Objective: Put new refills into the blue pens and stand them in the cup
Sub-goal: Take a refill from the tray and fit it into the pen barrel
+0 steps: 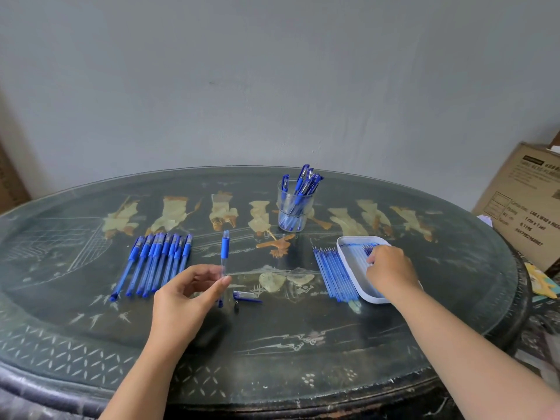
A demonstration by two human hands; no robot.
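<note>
Left hand (pixel 188 294) pinches a clear pen barrel (pixel 224 262) between thumb and fingertips, holding it nearly upright above the dark oval table (pixel 91 344), blue grip toward the far end. Just beside it on the glass lie a blue pen cap (pixel 245 296) and a tiny dark tip piece (pixel 236 305). Left of the hand a row of blue pens (pixel 154 262) lies side by side. Right hand (pixel 389 268) reaches into the white tray (pixel 348 256), fingers curled over the refills (pixel 368 248) in it; whether it grips one I cannot tell. A second row of blue refills (pixel 333 274) lies against the tray's left edge. Farther back, a clear cup (pixel 294 204) stands with several capped blue pens upright inside. A cardboard box (pixel 524 204) sits beyond the table's right end.
</note>
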